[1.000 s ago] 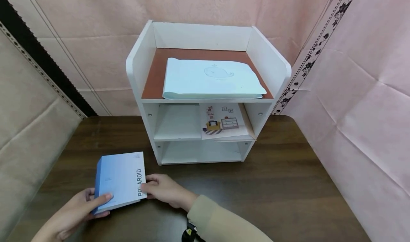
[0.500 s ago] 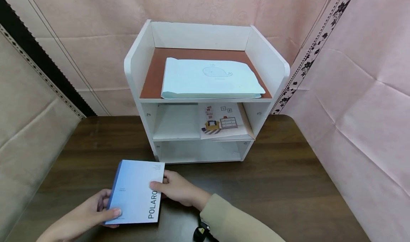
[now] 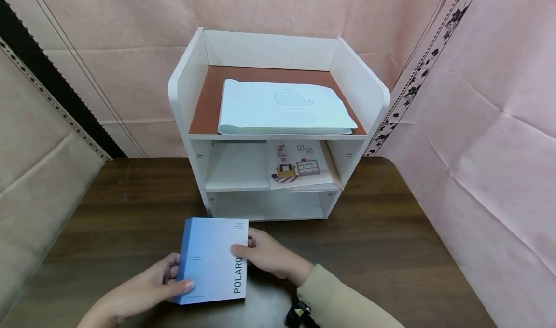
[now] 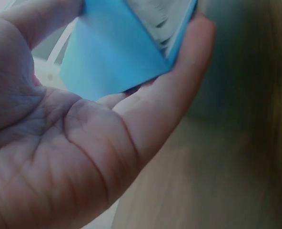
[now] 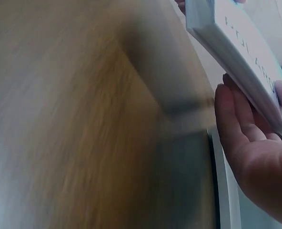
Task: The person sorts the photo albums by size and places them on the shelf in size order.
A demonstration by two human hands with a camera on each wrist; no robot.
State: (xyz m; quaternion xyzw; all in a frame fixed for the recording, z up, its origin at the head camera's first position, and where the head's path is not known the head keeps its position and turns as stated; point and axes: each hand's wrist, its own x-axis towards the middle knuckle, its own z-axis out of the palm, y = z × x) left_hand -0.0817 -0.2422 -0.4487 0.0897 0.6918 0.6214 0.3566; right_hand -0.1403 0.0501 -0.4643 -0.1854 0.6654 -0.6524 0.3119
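Both hands hold a light-blue book [image 3: 213, 265] with "POLAROID" lettered along its right edge, its cover facing up above the table. My left hand [image 3: 143, 287] grips the spine side near the lower corner, thumb on the cover and fingers beneath. On the opposite edge, my right hand [image 3: 273, 255] pinches the book, its thumb covering the last letters. The left wrist view shows the blue spine [image 4: 107, 52] and part of the page edges between thumb and fingers. In the right wrist view, fingers support the underside of the book [image 5: 236, 52].
A white shelf unit [image 3: 200, 159] stands at the back of the brown wooden table [image 3: 369, 265]. On its brown top lies a pale-blue folded item [image 3: 260, 106] with a whale drawing. The middle shelf holds a flat printed booklet [image 3: 299, 166] at right. Pink cloth walls surround the table.
Both hands have carried the book to the right, closer in front of the shelf unit. My right hand's thumb has shifted up along the cover edge. The shelf's contents stay put.
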